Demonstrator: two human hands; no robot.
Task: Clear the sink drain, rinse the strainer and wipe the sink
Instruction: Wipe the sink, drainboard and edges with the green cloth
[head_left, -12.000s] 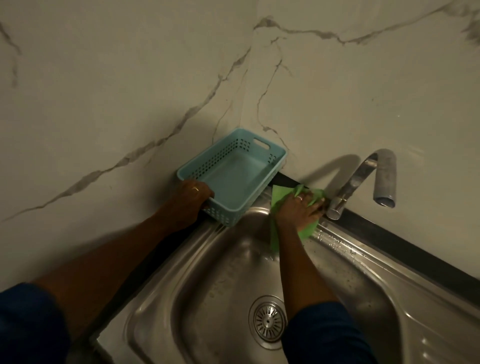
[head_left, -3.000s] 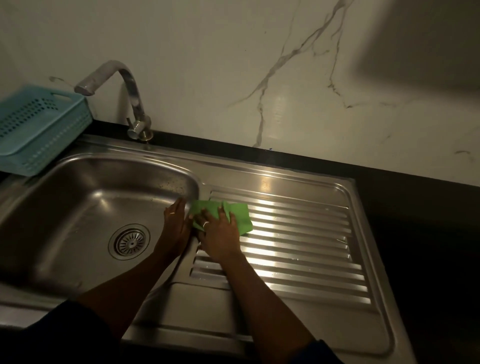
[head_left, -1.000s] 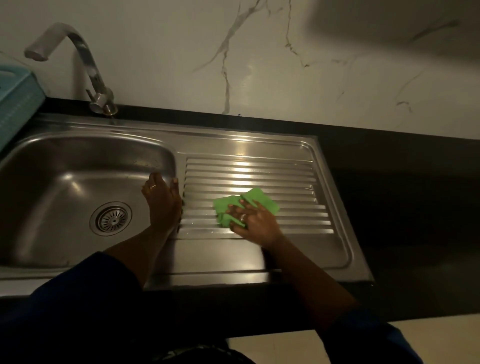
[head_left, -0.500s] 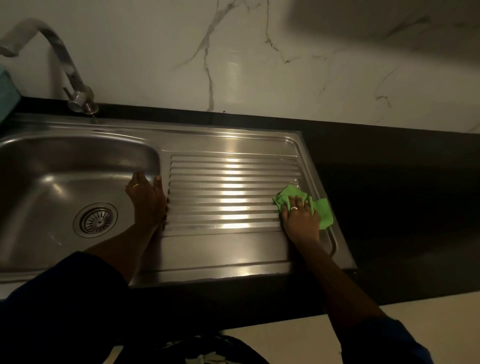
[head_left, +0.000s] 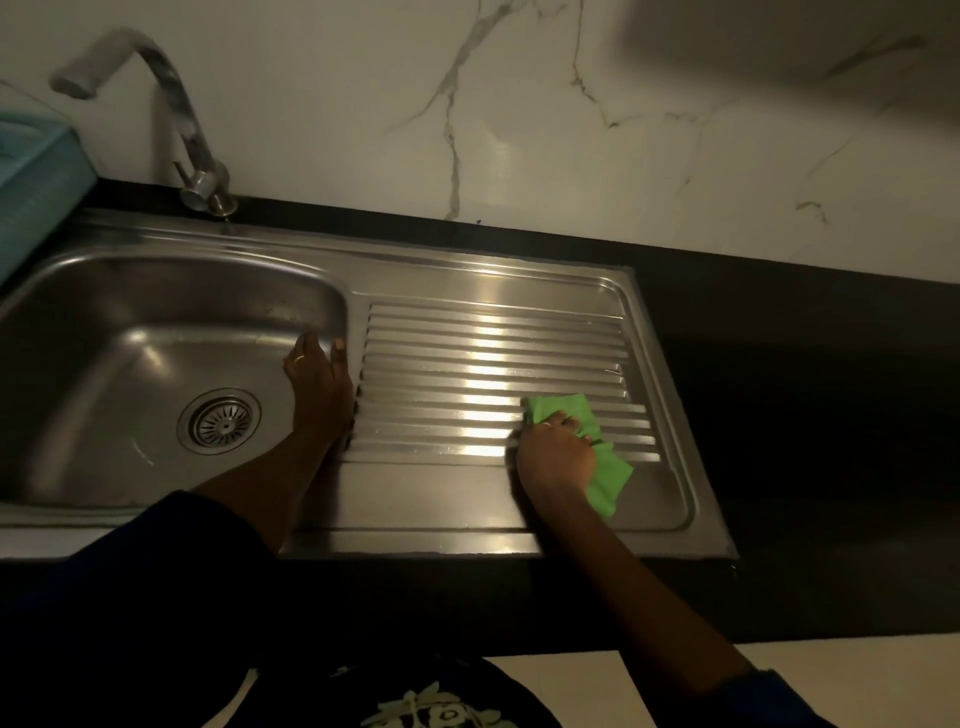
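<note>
A steel sink (head_left: 156, 291) with a ribbed drainboard (head_left: 493, 343) to its right fills the counter. The round strainer (head_left: 219, 422) sits in the drain at the basin's bottom. My right hand (head_left: 553, 457) presses a green cloth (head_left: 605, 467) flat on the drainboard's lower right part, fingers closed on it. My left hand (head_left: 319, 387) rests open on the rim between basin and drainboard, fingers over the basin edge.
A curved tap (head_left: 171, 119) stands behind the basin. A light blue plastic basket (head_left: 36, 187) sits at the far left edge. Black counter (head_left: 805, 389) runs to the right of the drainboard, with a white marble wall (head_left: 519, 104) behind.
My right hand has drawn the green cloth a little left and toward me from the drainboard's right edge. My left hand stays on the basin rim.
</note>
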